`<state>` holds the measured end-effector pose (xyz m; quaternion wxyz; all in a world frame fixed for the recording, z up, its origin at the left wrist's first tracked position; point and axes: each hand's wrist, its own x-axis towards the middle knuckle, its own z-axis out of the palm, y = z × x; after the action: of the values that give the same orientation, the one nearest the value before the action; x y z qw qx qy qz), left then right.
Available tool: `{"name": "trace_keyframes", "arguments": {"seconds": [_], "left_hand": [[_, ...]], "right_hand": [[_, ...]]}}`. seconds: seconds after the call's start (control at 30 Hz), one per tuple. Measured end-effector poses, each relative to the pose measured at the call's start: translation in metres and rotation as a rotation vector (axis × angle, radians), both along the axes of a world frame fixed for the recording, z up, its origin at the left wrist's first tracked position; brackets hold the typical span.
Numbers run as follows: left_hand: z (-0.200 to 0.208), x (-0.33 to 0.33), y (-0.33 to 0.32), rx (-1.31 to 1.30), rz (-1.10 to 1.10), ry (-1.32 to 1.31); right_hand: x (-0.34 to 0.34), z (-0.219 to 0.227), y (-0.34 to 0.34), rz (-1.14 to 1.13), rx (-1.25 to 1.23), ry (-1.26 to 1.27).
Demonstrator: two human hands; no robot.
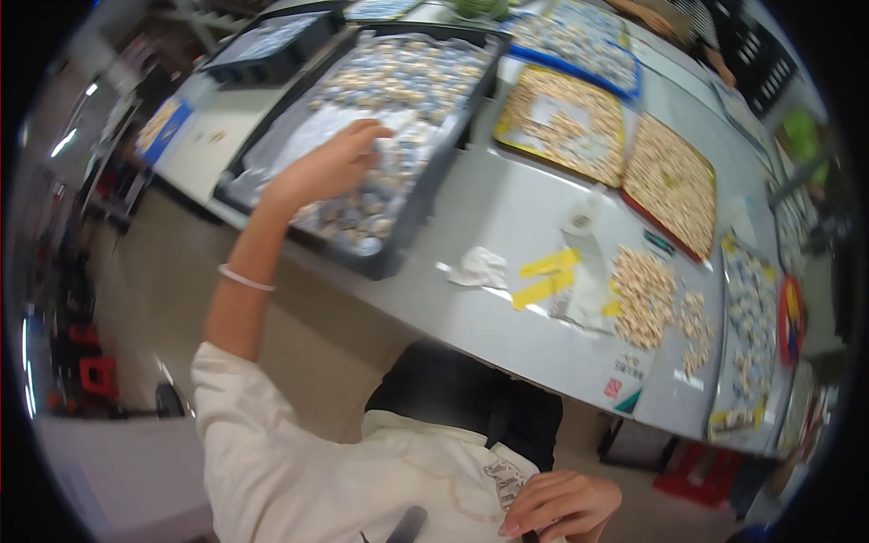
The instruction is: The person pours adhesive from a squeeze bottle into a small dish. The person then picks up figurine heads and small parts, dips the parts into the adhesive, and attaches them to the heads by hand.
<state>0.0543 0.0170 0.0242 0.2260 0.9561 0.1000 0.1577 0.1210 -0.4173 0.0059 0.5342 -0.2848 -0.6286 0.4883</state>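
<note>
My left hand [333,170] is over a large black tray [391,261], its fingers loosely stretched and somewhat blurred, with nothing visible in them. Under and around it, small rounded pieces in grey-blue and cream [398,77] lie on white lining sheet [303,136]. A bare patch of the sheet shows between the far pieces and the near ones. Close to my body, at the bottom of the view, my right hand [566,503] is curled closed. A bit of something dark shows beneath its fingers; what it is stays hidden.
On the grey table [425,312] stand a yellow-edged tray [593,167] and a red-edged tray [695,244] of pale pieces. Nearer lie a loose heap [643,299], yellow strips [546,290] and a crumpled tissue [480,269]. Another person's arm [656,18] reaches in at the far right.
</note>
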Motion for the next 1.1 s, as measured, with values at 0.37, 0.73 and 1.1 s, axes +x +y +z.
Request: {"name": "trace_keyframes", "arguments": {"seconds": [0.37,0.73,1.1], "left_hand": [[0.022,0.011,-0.008,-0.633,-0.060,0.334],[0.032,-0.041,-0.074,-0.462,-0.061,-0.121],[-0.047,0.007,-0.205,-1.457,-0.199,-0.194]], "right_hand": [[0.041,0.006,-0.067,-0.492,-0.219,-0.155],[0.187,-0.001,-0.070,-1.632,-0.598,-0.721],[0.230,-0.017,-0.034,-1.441,-0.926,-0.903]]}}
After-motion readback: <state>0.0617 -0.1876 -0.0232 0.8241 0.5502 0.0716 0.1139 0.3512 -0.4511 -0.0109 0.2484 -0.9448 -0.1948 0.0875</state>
